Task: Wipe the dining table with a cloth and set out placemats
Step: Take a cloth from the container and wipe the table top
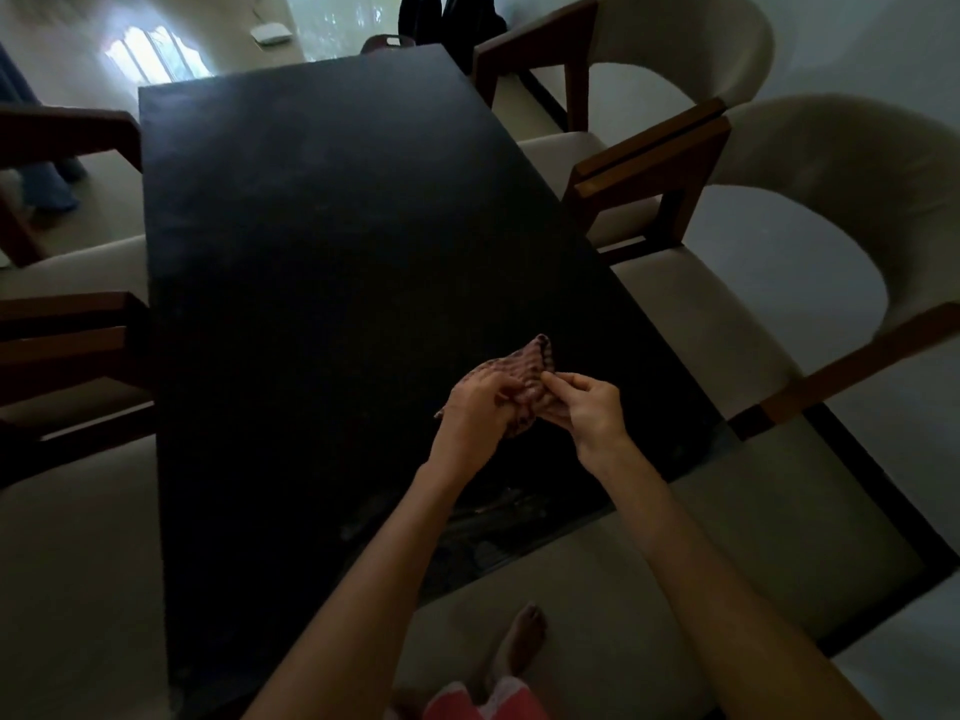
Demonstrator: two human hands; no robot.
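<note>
Currently | left hand (480,407): fingers curled, gripping the patterned cloth (527,368) | right hand (589,405): pinching the cloth's right edge between thumb and fingers | cloth: bunched between both hands, over the near right part of the dark table (311,252); touching the tabletop or not, cannot tell | cream chairs (779,210) along the table's right side

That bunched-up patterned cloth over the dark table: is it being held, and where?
Yes. Both hands hold the bunched reddish patterned cloth: the left hand grips its left side, the right hand pinches its right edge, above the black rectangular table.
</note>
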